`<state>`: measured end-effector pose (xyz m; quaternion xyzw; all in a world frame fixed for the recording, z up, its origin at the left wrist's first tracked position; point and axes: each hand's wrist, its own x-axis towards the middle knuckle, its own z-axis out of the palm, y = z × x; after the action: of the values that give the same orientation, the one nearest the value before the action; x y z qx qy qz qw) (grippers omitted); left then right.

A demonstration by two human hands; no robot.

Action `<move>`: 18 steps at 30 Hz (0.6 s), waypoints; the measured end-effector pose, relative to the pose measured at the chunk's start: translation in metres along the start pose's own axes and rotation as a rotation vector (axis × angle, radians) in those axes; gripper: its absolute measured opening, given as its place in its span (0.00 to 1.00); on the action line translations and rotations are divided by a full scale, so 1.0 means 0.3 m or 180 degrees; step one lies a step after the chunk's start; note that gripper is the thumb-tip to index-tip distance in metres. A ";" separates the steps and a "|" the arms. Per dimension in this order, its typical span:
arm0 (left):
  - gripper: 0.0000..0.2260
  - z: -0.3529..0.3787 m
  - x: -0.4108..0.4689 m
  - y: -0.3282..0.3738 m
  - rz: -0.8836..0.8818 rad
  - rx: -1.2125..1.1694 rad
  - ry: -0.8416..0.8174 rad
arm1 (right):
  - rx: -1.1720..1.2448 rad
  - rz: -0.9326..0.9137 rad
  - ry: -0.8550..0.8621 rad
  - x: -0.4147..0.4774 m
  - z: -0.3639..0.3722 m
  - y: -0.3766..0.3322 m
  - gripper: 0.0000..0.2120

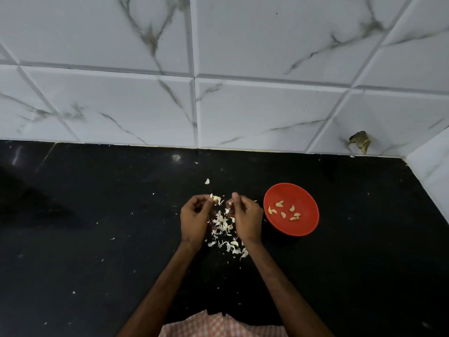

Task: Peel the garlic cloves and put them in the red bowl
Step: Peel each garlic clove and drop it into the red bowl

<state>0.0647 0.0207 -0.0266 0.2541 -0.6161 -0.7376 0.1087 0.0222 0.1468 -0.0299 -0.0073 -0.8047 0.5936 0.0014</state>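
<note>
My left hand [195,216] pinches a partly peeled garlic clove [215,198] at its fingertips, with loose skin hanging from it. My right hand [246,216] hovers just right of it with curled fingers and pinches a small bit of garlic skin [230,203]. Under and between both hands lies a pile of white garlic skins [224,229] on the black counter. The red bowl [305,228] stands right of my right hand and holds several peeled cloves [283,211].
A single garlic piece [207,181] lies on the black counter [97,239] behind my hands. White marble-look tiles [218,69] form the back wall and the right corner. A checked cloth [218,325] shows at the bottom edge.
</note>
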 end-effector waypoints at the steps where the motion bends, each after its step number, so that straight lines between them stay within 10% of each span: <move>1: 0.04 0.000 0.001 -0.001 -0.0014 -0.0030 -0.0007 | -0.0262 -0.0073 -0.0026 0.004 -0.003 0.017 0.10; 9: 0.05 0.018 0.009 -0.032 -0.0193 -0.0331 -0.0019 | 0.1025 0.0925 -0.0518 -0.011 0.038 0.010 0.08; 18: 0.08 -0.083 0.073 -0.149 0.0197 0.1377 -0.0141 | -0.0769 0.0053 -0.0359 0.029 -0.052 0.113 0.07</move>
<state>0.0656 -0.0012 -0.0777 0.2362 -0.7697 -0.5899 0.0608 0.0140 0.1719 -0.0577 0.0194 -0.8691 0.4918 -0.0495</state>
